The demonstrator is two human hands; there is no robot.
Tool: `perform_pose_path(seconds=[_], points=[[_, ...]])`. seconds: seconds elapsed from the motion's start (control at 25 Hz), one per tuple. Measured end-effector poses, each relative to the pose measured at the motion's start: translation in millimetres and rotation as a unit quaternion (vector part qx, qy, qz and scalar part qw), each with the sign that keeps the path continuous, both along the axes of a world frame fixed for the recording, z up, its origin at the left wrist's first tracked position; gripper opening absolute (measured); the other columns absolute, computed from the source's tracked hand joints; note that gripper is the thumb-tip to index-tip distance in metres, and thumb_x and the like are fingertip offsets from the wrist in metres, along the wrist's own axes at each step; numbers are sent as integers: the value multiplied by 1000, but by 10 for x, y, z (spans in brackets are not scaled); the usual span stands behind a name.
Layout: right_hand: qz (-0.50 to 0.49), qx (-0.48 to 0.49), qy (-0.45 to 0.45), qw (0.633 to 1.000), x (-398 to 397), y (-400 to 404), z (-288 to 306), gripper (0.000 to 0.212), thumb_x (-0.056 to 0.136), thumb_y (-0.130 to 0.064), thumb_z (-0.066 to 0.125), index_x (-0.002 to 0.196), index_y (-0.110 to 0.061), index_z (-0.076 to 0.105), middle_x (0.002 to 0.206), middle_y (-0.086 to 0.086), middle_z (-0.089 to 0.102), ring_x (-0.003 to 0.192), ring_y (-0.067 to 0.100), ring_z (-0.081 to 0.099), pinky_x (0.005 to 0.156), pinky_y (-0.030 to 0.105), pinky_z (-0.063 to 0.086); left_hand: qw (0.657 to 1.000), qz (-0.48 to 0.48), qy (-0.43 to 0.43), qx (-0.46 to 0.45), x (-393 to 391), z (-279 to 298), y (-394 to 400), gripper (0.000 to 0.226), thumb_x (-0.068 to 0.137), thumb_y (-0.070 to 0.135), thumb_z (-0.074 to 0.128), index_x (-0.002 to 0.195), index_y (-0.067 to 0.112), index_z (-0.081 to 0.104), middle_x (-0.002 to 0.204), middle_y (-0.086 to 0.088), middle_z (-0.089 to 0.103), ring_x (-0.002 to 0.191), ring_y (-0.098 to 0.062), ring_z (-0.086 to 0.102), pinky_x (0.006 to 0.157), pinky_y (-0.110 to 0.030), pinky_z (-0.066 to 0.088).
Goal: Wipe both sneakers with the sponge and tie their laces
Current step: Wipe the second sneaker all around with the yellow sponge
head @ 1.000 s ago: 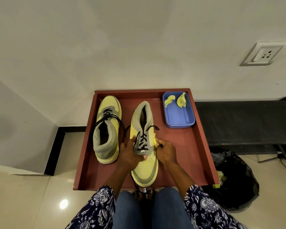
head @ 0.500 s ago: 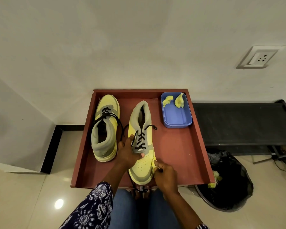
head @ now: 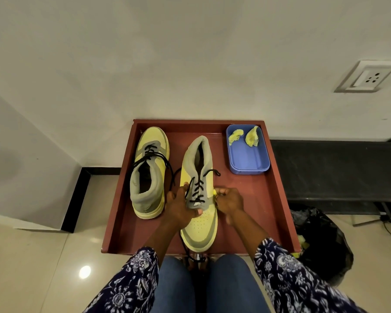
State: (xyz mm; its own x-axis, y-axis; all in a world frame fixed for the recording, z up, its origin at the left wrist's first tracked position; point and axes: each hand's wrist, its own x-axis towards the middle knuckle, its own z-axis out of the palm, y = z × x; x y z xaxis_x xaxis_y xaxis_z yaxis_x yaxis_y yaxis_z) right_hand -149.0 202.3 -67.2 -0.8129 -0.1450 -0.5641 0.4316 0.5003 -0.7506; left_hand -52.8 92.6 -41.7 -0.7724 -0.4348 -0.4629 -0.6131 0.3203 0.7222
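I see a reddish-brown table with a raised rim against a white wall, above a glossy tile floor. My left hand grips the near sneaker at its grey tongue; my right hand pinches a yellow sponge against its side. The second sneaker lies left, laces loose. A blue plastic tray holds sponge scraps.

A home interior: tiled floor, plain white wall with a socket, a lined bin.
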Motion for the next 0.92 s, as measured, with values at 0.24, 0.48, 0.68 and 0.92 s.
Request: perform_pose_path(seconds=[0.24, 0.48, 0.68, 0.92], points=[[51, -11, -18, 998, -259, -147, 13, 34, 89, 0, 47, 115, -13, 64, 118, 4, 65, 107, 20, 60, 97, 37, 50, 1000, 14, -3, 3, -22, -6, 10, 89, 75, 20, 75, 145, 22, 20, 129, -12, 27, 123, -29, 39, 105, -33, 34], [116, 23, 48, 992, -91, 12, 41, 34, 91, -1, 45, 119, -10, 62, 120, 2, 64, 107, 17, 60, 96, 27, 47, 1000, 20, -11, -11, -30, -33, 34, 89, 76, 24, 74, 145, 21, 17, 132, -15, 25, 125, -31, 37, 107, -37, 33], [141, 78, 96, 982, 240, 229, 30, 27, 88, -3, 48, 103, -5, 70, 103, 11, 71, 84, 13, 57, 69, 17, 37, 999, 12, -23, -27, -38, -34, 42, 90, 77, 27, 72, 145, 20, 15, 134, -17, 25, 128, -32, 33, 109, -40, 31], [123, 96, 136, 978, 768, 410, 14, 28, 87, 1, 48, 105, -7, 68, 106, 5, 69, 93, 18, 63, 72, 16, 42, 999, 8, -27, -24, -43, -23, 41, 89, 78, 29, 72, 145, 21, 15, 134, -16, 23, 128, -33, 33, 109, -39, 31]])
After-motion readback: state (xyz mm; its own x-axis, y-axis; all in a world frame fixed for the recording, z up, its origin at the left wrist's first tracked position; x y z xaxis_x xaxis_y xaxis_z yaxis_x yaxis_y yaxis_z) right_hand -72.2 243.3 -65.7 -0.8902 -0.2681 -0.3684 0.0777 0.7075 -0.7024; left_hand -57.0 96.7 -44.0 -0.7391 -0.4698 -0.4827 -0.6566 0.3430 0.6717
